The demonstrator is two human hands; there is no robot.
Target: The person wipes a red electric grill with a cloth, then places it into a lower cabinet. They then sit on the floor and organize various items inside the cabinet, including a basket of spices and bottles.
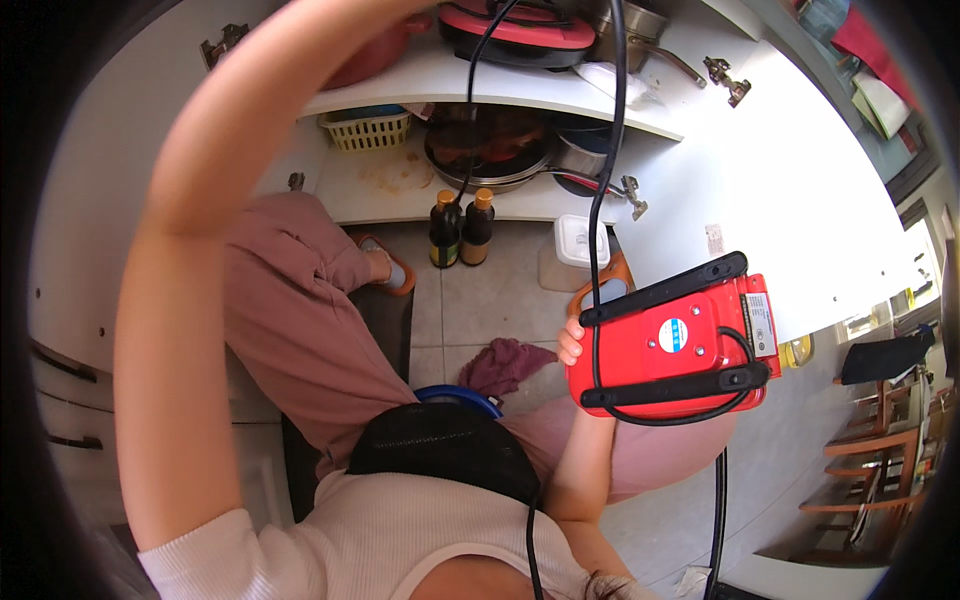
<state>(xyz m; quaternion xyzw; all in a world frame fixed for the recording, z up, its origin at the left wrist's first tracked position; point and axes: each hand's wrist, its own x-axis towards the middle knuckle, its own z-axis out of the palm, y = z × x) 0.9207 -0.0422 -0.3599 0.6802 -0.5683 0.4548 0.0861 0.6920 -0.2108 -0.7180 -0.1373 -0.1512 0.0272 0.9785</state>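
My right hand grips the left end of a red electric appliance, its fingertips curled over the edge. The appliance's underside faces me, with two black bar feet, several screws and labels bearing writing. A black power cord runs down from the top of the view, across the casing and round the feet. My left arm is raised and bends across the upper left; the left hand is beyond the top edge, out of view.
An open white cabinet holds a pink-and-black electric griddle, a saucepan, frying pans and a yellow plastic basket. Two dark bottles, a lidded container and a purple cloth are on the floor.
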